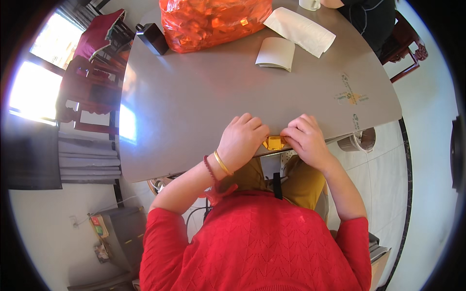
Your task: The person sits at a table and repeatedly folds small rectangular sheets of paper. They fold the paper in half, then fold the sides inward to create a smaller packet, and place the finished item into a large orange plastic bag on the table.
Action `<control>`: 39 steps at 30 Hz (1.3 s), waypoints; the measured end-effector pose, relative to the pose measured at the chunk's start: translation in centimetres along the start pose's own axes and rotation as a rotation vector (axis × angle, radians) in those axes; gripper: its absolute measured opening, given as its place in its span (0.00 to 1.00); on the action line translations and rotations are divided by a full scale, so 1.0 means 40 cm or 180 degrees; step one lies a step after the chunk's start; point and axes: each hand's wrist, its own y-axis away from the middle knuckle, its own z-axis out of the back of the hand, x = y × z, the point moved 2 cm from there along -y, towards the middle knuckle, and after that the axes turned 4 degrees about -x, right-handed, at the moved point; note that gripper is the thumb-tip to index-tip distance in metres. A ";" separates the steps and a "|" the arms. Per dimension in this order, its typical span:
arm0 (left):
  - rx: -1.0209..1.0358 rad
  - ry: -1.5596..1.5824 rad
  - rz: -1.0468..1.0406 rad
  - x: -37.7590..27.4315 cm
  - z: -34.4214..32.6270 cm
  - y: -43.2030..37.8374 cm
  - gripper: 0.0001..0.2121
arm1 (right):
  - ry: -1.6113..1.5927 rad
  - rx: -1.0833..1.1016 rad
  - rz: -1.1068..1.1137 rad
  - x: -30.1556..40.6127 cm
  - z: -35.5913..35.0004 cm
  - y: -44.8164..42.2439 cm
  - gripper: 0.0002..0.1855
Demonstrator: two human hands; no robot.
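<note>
A small folded piece of shiny gold foil paper lies at the near edge of the brown table, right in front of my body. My left hand pinches its left end, the fingers curled over it and hiding that corner. On the opposite end, the thumb and fingertips of my right hand grip the foil. Its flat, squarish middle shows between the two hands, with angled folds at both sides.
An orange-red plastic bag, full of shiny pieces, stands at the far side beside a black box-shaped device. Right of it lie a folded white sheet, a curved pale card and a white mug. Another person sits at the far right.
</note>
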 end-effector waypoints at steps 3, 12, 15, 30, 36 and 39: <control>-0.0236 -0.0460 -0.0270 -0.034 0.003 0.043 0.11 | 0.0387 -0.0273 0.0592 -0.004 -0.007 0.029 0.11; -0.0409 -0.0861 0.0086 -0.096 -0.008 0.078 0.24 | 0.0946 -0.0171 0.0284 0.055 -0.019 0.054 0.25; -0.0482 -0.1119 0.0079 -0.092 -0.028 0.083 0.26 | 0.0935 -0.0227 0.0204 0.051 -0.032 0.061 0.26; -0.0357 0.2603 0.1661 -0.076 0.000 0.046 0.06 | -0.2773 -0.0909 -0.2215 0.059 0.013 0.127 0.07; -0.0089 0.2919 0.1801 -0.088 -0.014 0.041 0.08 | -0.3393 -0.0666 -0.2427 0.082 -0.009 0.125 0.07; -0.0034 0.2858 0.1727 -0.089 -0.007 0.038 0.08 | -0.3652 -0.0673 -0.2457 0.079 -0.016 0.125 0.09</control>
